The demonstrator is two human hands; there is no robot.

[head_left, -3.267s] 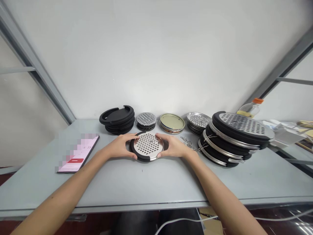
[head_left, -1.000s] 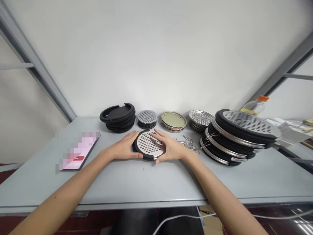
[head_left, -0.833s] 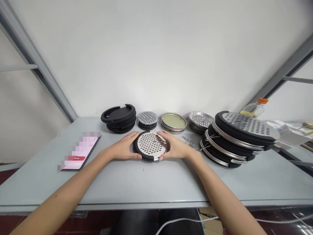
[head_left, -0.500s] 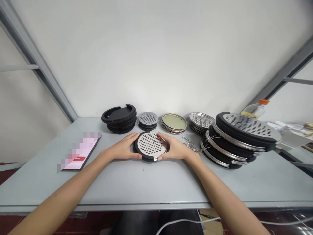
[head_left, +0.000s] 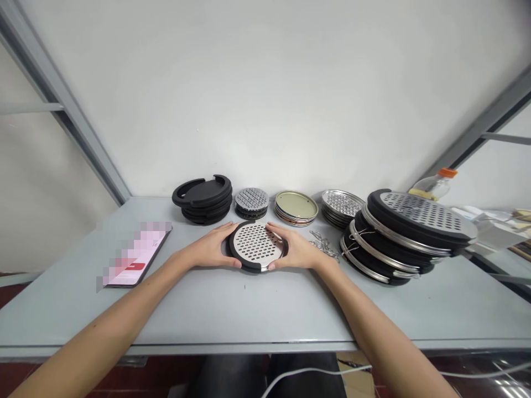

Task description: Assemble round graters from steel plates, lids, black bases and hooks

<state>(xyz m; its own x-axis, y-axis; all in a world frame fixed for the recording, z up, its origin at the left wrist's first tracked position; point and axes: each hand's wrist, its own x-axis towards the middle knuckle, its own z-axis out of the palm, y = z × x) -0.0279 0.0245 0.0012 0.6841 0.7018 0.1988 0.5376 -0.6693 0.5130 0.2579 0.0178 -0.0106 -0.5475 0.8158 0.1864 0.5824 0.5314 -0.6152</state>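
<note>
A round assembly with a perforated silver plate [head_left: 257, 243] and a black rim on its left lies flat on the grey table [head_left: 249, 315]. My left hand [head_left: 215, 247] grips its left edge, thumb at the front and fingers at the back. From the right, my right hand [head_left: 294, 247] holds the opposite edge the same way, over the bare metal side. Just right of that hand is a small pile of metal clips [head_left: 323, 245].
Along the wall stand stacks of black rings [head_left: 203, 199], small perforated discs [head_left: 251, 202], greenish lids [head_left: 296, 205] and metal rings [head_left: 341, 204]. Finished-looking round pieces [head_left: 418, 215] are piled at right, before an orange-capped bottle [head_left: 440, 182]. A phone [head_left: 143, 257] lies left.
</note>
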